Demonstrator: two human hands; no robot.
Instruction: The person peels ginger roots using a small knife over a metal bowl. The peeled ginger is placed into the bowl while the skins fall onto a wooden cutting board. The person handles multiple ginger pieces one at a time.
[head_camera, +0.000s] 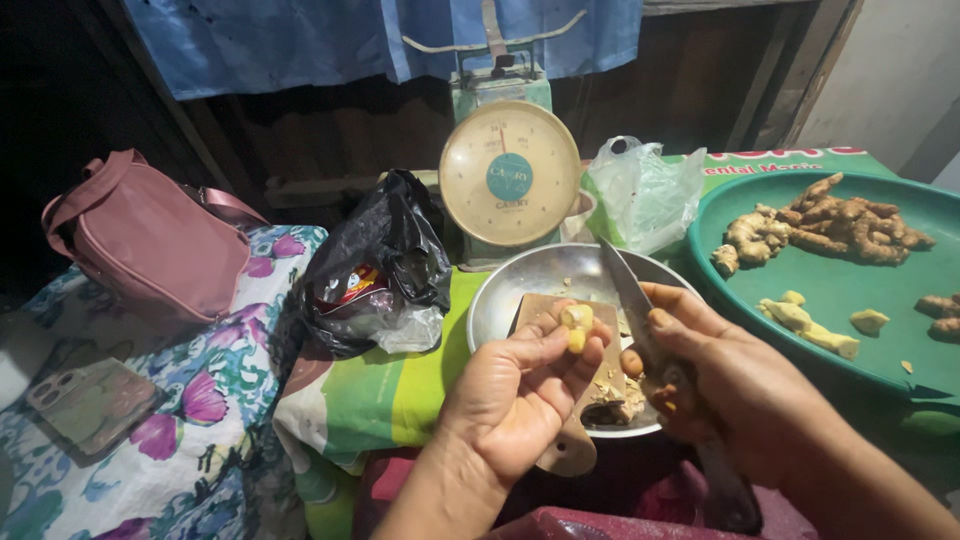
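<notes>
We pinch a small peeled yellow piece of ginger (576, 325) between the thumb and fingertips of our left hand (520, 395), closed firmly on it with the pale cut face turned up toward us, likely so the blade can reach its skin. Our right hand (725, 385) is wrapped shut round the handle of a knife (628, 292), whose blade rises just right of the pinched piece, close beside it but, as far as we can tell, not touching. Directly beneath the grip sits a metal bowl (520, 285) holding a wooden cutting board (545, 310) and a heap of peelings, placed, it seems, to catch what falls. Farther right of the knife hand a green tray (850, 300) carries unpeeled ginger roots (830, 225) and a few peeled pieces apart from them. Beyond the bowl stands a dial scale (508, 175), with a clear plastic bag (645, 195) beside it; left of our holding hand lie a black plastic bag (375, 265), a pink handbag (150, 240) and a phone (90, 400).
</notes>
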